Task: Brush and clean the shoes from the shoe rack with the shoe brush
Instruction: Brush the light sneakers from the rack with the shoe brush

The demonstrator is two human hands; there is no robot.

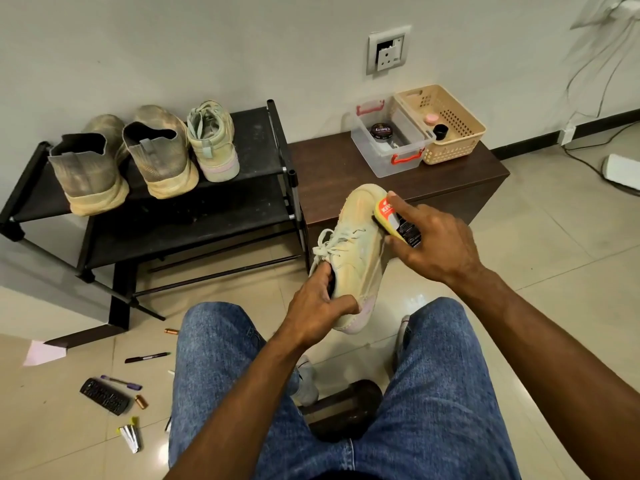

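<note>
Shoe is held above the floor by left hand, thumb curled into its opening. Brush is gripped by right hand against the toe. Three shoes are left on rack.

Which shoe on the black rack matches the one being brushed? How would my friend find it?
Look at the black shoe rack against the wall; three shoes stand on its top shelf. The matching shoe is the one farthest right. Unlike the two dusty grey slip-on shoes beside it, it is pale yellow-green with laces and a pink patch at the heel.
</note>
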